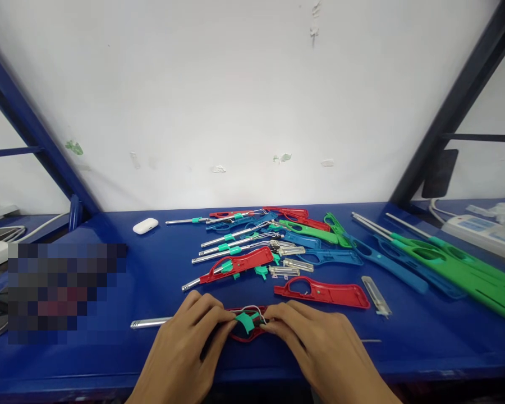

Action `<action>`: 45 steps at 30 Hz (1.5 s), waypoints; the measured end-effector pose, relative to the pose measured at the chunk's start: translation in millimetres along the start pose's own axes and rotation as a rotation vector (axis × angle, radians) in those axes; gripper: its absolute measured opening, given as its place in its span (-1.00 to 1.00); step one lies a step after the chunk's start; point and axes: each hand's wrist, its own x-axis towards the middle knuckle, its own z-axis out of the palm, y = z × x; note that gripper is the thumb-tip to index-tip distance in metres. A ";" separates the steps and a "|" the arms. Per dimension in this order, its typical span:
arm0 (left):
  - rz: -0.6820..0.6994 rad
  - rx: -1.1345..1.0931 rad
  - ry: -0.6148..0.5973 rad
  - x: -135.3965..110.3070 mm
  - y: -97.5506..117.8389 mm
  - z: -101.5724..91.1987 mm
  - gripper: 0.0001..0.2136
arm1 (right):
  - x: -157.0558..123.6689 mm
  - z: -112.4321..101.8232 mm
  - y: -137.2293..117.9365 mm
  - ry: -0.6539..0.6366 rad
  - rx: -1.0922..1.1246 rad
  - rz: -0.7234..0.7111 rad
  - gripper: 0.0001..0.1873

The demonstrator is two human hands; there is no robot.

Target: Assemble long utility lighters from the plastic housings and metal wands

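Between the fingers point(226, 316): red casing point(246, 339) | left hand point(188, 341) pinches green piece point(246, 321) | right hand point(323, 339) pinches at white wire point(249, 307) | just beyond right fingers: red half-shell point(339, 294)

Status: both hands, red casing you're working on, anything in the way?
Left hand at green piece, right hand by white wire. Red casing beneath, partly hidden by hands. Loose red shell lies beyond right hand, not blocking.

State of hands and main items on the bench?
Left hand: fingertips at the green piece
Right hand: fingertips near the white wire; exact grip unclear
Worked red shell: open, parts inside
Loose red shell: open, inside up
Clear tank at right: lying apart
White case: lid shut
Nearest green body: lying flat
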 end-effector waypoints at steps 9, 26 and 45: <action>0.060 0.025 -0.021 3.3 0.5 -2.6 -0.80 | 1.7 1.2 0.1 0.029 -0.008 -0.026 -0.41; 0.091 0.079 -0.054 8.1 0.9 -1.7 -0.73 | 0.0 4.5 2.7 -0.053 0.135 0.025 -0.52; 0.151 0.062 -0.048 16.1 -10.7 5.0 -0.72 | 8.5 6.8 3.2 0.036 0.226 0.022 -0.62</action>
